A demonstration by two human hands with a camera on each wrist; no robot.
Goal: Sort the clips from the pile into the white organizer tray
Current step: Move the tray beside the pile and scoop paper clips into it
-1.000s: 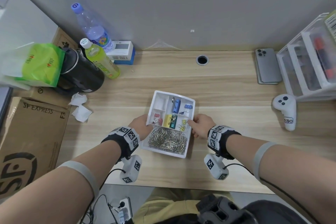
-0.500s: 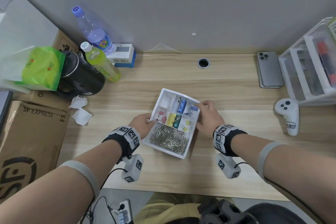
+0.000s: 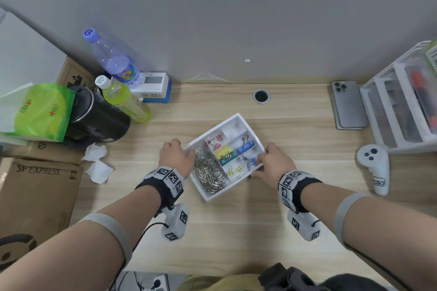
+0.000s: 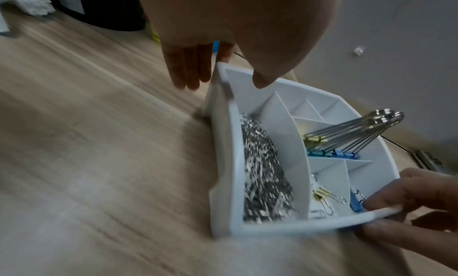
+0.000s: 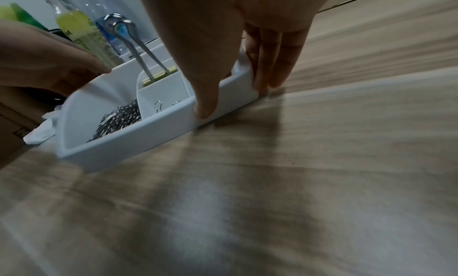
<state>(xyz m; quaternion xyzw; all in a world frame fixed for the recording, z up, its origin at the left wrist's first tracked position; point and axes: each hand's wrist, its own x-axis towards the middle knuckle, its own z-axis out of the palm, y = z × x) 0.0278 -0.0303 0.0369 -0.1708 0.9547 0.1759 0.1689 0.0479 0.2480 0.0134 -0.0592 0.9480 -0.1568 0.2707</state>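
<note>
The white organizer tray [image 3: 237, 117] lies turned at an angle on the wooden desk. Its long compartment holds a heap of silver paper clips [image 3: 209, 172]. Smaller compartments hold pink clips [image 3: 216, 140], yellow and teal binder clips [image 3: 224, 154], a blue binder clip [image 3: 246, 146] and small yellow clips [image 3: 236, 170]. My left hand [image 3: 176, 156] pinches the tray's left corner, thumb [image 4: 262, 82] inside the rim, fingers [image 4: 187, 64] outside. My right hand [image 3: 270, 160] grips the right end, thumb [image 5: 205, 105] over the rim [image 5: 153, 135].
At the back left stand two bottles [image 3: 125, 101], a black mug [image 3: 94, 116], a green tissue pack [image 3: 42, 111] and a cardboard box [image 3: 35, 196]. Crumpled tissue [image 3: 98, 163] lies left of the tray. A phone [image 3: 347, 104], white controller [image 3: 374, 168] and drawer unit [image 3: 402, 101] sit right.
Both hands have turned the tray clockwise, so the paper-clip compartment now faces left. The left hand shifted up to the tray's corner; the right hand came round to its right end.
</note>
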